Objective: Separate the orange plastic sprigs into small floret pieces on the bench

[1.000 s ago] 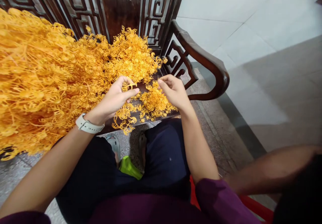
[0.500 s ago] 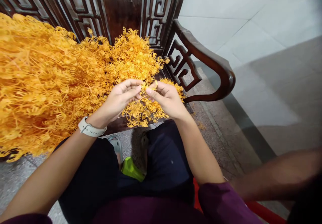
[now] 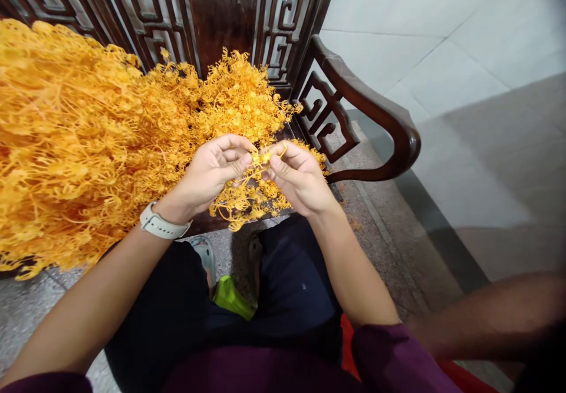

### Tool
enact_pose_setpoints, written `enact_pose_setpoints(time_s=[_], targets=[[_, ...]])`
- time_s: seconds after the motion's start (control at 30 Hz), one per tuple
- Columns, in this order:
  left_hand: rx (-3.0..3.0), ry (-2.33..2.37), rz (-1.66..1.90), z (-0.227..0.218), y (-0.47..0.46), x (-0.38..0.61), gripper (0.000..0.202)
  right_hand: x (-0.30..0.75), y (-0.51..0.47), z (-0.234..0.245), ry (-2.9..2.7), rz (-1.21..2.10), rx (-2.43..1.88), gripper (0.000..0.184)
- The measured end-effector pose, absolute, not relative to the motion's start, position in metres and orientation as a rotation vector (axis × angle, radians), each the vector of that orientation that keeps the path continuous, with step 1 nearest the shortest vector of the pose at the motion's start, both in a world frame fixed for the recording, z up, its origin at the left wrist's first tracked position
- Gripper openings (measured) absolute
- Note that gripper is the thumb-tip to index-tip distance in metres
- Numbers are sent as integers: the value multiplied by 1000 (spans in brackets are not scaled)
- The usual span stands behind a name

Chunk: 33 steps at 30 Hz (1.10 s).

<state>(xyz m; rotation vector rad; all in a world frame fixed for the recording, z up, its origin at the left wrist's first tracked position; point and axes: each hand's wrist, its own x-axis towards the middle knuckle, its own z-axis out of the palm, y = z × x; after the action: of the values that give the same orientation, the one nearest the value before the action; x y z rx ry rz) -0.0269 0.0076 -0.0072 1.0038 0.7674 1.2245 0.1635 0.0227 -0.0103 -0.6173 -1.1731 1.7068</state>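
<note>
My left hand (image 3: 219,168) pinches a small yellow-orange plastic flower piece (image 3: 260,157) between thumb and forefinger. My right hand (image 3: 300,176) grips the other side of the same piece, with a thin curled strand showing above its fingertips. The two hands nearly meet over the edge of a dark wooden bench. Below them hangs a yellow-orange artificial flower spray (image 3: 245,201); whether it joins the held piece I cannot tell. A large heap of such sprays (image 3: 97,145) lies to the left and behind my hands.
The dark carved bench has a curved armrest (image 3: 375,104) on the right, beside a pale tiled wall (image 3: 442,57). A bright green object (image 3: 232,297) is between my legs, near the sandals. Another person's arm (image 3: 490,316) reaches in at lower right.
My fingertips have drawn slightly apart, and more of the yellow-orange piece shows between them. The whole view has shifted a little, with the bench and wall now farther right.
</note>
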Motion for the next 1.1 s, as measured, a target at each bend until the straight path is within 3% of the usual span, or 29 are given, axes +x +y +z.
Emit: enact_pose_setpoints(time_s=[0.33,0.8,1.1], targets=[[1132,683,1225,-5,1,-27,18,154,19,-4,-911,1973,-627,14],[1087,753,1050,-2,0,-26,7,145,13,-4,-941,1834,-597,28],[1497,808,1013,-2,-7,-21,10,138,10,-15,-1005,1760,-647,20]])
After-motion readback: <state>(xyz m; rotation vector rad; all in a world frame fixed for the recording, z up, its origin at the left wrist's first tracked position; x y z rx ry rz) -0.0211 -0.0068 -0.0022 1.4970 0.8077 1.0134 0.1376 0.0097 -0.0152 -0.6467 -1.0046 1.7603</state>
